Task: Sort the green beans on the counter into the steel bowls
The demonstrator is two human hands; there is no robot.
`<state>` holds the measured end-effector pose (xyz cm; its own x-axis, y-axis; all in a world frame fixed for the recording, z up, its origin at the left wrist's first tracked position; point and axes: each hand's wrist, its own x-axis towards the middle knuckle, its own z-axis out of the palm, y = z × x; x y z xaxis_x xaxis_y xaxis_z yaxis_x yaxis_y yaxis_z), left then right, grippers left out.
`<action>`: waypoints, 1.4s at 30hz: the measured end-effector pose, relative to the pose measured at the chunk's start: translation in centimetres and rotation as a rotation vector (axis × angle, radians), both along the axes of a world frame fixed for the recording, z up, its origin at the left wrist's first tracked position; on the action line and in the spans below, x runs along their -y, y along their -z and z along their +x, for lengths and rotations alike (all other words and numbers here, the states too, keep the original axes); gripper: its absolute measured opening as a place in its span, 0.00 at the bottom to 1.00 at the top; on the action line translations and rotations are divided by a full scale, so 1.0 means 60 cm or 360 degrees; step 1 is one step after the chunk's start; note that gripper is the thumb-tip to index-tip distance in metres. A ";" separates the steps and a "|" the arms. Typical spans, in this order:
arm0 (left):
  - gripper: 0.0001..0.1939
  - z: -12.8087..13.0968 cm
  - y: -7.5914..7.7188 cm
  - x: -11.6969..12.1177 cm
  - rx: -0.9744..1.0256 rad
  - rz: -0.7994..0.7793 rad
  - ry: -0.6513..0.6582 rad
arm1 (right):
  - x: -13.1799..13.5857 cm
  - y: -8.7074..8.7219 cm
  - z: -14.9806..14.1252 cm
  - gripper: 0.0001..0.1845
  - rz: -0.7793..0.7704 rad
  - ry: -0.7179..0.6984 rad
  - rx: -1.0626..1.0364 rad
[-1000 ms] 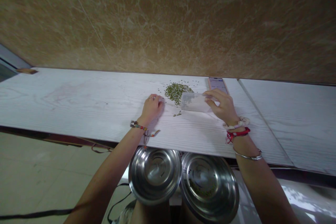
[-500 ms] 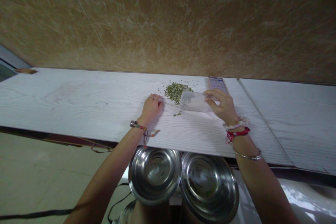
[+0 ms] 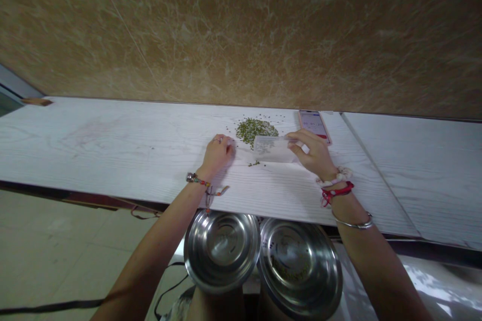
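Note:
My right hand (image 3: 312,149) pinches the right edge of a translucent plastic sheet (image 3: 276,153), thumb below and fingers on top. The sheet is slightly tilted, and its left part covers the near side of a pile of small green beans (image 3: 254,129), with dark specks showing through it. A few loose beans (image 3: 255,164) lie on the white tabletop just in front of the sheet. To the left of the pile my left hand (image 3: 217,153) rests on the table with its fingers curled in. Whether anything is inside those fingers is hidden.
A phone (image 3: 314,124) with a lit timer screen lies behind my right hand. Two steel bowls stand below the table's near edge: the left bowl (image 3: 223,253) and the right bowl (image 3: 301,268), which has some beans in it. A marbled wall (image 3: 241,35) rises behind the table (image 3: 94,145).
My right hand has moved the plastic sheet a little left and toward me, uncovering more of the pile and the phone. My left hand has stayed in place.

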<state>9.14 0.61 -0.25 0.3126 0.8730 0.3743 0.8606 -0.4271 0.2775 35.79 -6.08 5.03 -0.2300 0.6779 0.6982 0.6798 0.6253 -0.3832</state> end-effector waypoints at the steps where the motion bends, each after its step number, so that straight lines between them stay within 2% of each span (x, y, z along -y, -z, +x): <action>1: 0.12 0.000 -0.001 0.001 -0.0004 -0.0006 0.0002 | 0.000 0.000 -0.003 0.07 -0.0002 -0.0028 0.0006; 10: 0.13 0.003 -0.011 0.006 -0.0084 -0.0062 -0.0017 | 0.004 0.001 -0.023 0.08 0.0028 -0.0107 -0.0002; 16: 0.14 0.002 -0.009 0.004 -0.0095 -0.0021 0.0006 | 0.006 0.005 -0.034 0.08 0.0075 -0.0184 0.0029; 26: 0.13 0.005 -0.014 0.002 -0.0143 -0.0109 -0.0053 | 0.008 -0.004 -0.026 0.09 -0.0189 -0.0286 0.0041; 33: 0.14 0.003 -0.008 0.000 -0.0091 -0.0066 -0.0038 | 0.005 -0.007 -0.018 0.08 -0.0259 -0.0363 0.0047; 42: 0.16 0.006 -0.014 0.004 -0.0131 -0.0105 -0.0059 | 0.009 -0.020 -0.010 0.08 -0.0336 -0.0412 0.0063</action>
<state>9.52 0.36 0.61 0.3067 0.9066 0.2900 0.8965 -0.3775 0.2320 35.20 -6.65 6.22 -0.4378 0.7223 0.5354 0.5258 0.6887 -0.4992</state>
